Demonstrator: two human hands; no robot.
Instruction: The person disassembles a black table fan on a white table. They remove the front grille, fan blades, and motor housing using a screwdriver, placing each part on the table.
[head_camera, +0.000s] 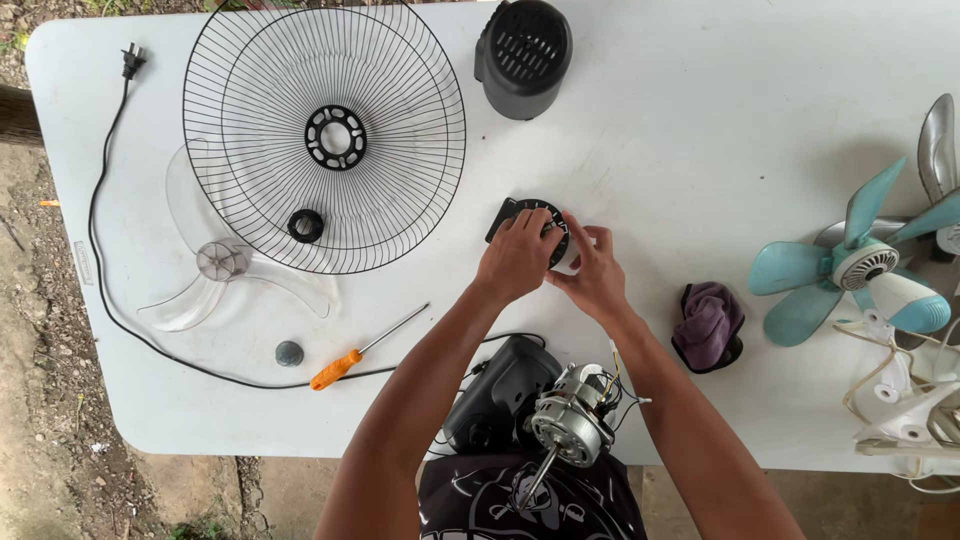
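Black round dial plate (527, 214) held by left hand (515, 258) and right hand (596, 275)

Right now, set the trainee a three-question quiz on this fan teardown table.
1. True or false: the orange-handled screwdriver is in the left hand.
2. What do both hands hold? A) wire fan guard B) round black toothed part C) purple cloth
3. What lies partly under the wire guard?

Key: 1. False, it lies on the table. 2. B; the right hand grips it too. 3. The clear fan blade.
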